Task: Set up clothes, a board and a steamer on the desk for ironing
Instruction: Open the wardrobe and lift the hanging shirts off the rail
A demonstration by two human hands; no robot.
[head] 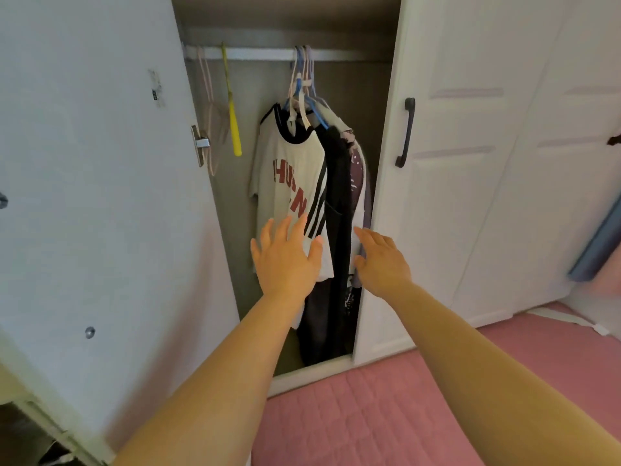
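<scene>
Both bare forearms stretched toward open wardrobe; left hand [287, 255] and right hand [381, 260] spread, holding nothing, just before hanging clothes [302, 183]. Best lifted by hangers [304, 92] off rail [255, 54], not tugged by hems.

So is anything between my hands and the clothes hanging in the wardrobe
Nothing visible. The wardrobe door is swung open on the left, and both open hands, left hand and right hand, reach straight toward the white T-shirt and the dark garment on the rail.
</scene>
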